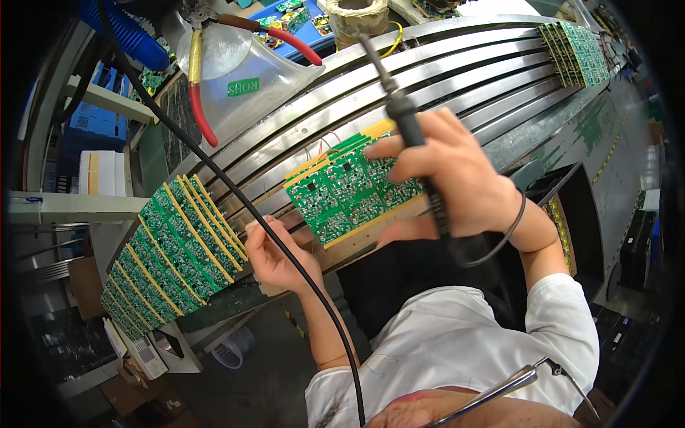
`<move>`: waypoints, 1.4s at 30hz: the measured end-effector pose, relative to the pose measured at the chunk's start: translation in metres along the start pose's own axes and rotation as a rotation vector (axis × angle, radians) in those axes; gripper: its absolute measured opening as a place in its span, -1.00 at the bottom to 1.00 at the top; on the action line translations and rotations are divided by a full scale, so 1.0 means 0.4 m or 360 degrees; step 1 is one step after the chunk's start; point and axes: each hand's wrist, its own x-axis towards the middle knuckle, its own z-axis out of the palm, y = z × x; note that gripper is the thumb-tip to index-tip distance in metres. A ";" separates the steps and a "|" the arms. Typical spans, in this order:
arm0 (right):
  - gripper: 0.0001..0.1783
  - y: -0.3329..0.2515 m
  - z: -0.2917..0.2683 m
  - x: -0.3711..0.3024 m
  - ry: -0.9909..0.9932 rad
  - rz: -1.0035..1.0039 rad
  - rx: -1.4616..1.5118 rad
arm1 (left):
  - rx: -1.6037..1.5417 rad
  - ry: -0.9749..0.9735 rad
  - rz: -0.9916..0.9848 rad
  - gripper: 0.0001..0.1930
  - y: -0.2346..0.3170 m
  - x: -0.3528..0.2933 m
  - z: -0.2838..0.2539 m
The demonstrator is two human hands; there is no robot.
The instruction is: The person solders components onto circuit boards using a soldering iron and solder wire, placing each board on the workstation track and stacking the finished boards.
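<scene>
My right hand (460,171) grips a black-handled soldering iron (405,118), its metal tip pointing up and away. Beneath those fingers lies a green circuit board panel (339,203) with yellow edge strips and many small components; whether the fingers touch it I cannot tell. My left hand (271,262) is closed in a pinch near the panel's lower left corner, beside a row of overlapping green boards (171,246). What the pinch holds, if anything, is too small to make out. A black cable (235,187) crosses the view in front of my left hand.
Long metal rails (442,71) run across the bench. Red-handled pliers (202,118) and a clear plastic sheet (271,75) lie at the back left, near a blue tray (289,51) and a thick roll (357,21). More boards (581,53) stand at far right.
</scene>
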 end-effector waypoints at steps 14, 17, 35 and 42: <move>-0.26 0.009 0.054 0.031 -0.0259 -0.0080 -0.0248 | -0.0474 0.0025 -0.0208 -0.89 -0.055 0.071 0.040; -0.25 0.004 0.029 0.029 -0.0223 -0.0085 -0.0203 | -0.0379 -0.0007 -0.0254 -0.88 -0.061 0.069 0.034; -0.19 0.407 -0.559 0.195 0.0053 0.0260 -0.0641 | -0.0149 -0.0034 -0.0204 -0.81 -0.063 0.068 0.036; -0.20 0.456 -0.545 0.311 -0.0041 0.0412 -0.0651 | -0.0115 0.0019 -0.0342 -0.79 -0.066 0.070 0.031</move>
